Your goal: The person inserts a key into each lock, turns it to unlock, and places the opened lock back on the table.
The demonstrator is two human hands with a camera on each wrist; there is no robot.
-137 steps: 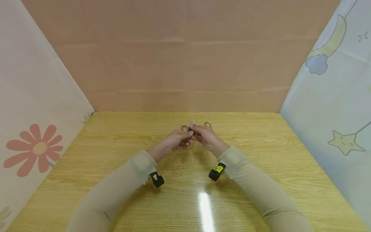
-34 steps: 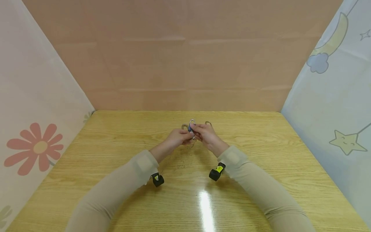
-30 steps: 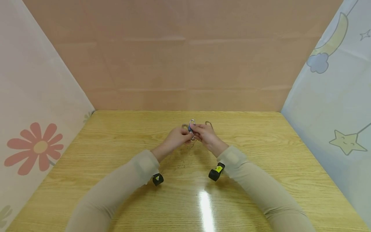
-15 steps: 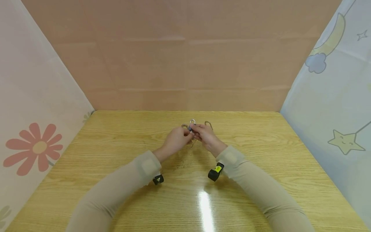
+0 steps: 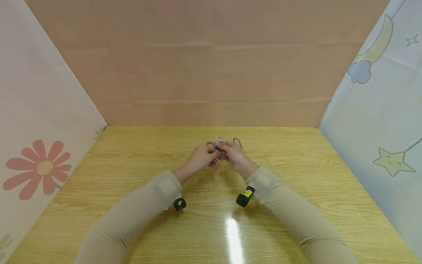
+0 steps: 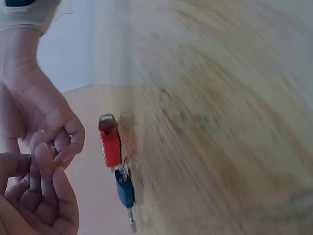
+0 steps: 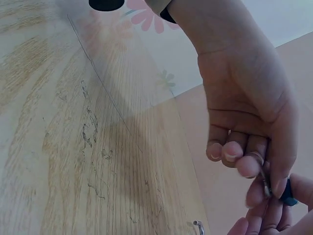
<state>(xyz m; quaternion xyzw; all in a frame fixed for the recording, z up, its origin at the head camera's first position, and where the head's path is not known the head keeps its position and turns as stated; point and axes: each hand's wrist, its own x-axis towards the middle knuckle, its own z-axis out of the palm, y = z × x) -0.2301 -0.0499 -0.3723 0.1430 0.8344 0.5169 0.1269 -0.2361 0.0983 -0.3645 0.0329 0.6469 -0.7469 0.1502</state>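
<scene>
In the head view, my right hand (image 5: pixel 234 153) grips a small blue padlock (image 5: pixel 216 145) between thumb and fingers, its silver shackle pointing away. My left hand (image 5: pixel 202 157) meets it at the padlock's lower end and pinches a small metal key (image 7: pixel 266 183), mostly hidden by fingertips. On the table beyond the hands lie a red padlock (image 6: pixel 110 147) and a dark blue padlock (image 6: pixel 125 188) with a metal piece sticking out of its end. Two shackles show either side of the hands in the head view.
The wooden table (image 5: pixel 132 220) has a brown backdrop (image 5: pixel 211 73) at its far edge. Patterned sheets rise at the left (image 5: pixel 49 91) and right (image 5: pixel 362 121). Black wrist cameras hang below both sleeves.
Over the last seconds my left hand has turned and shifted slightly at the blue padlock's lower end. The padlock tilts a little. My right hand stays nearly in place.
</scene>
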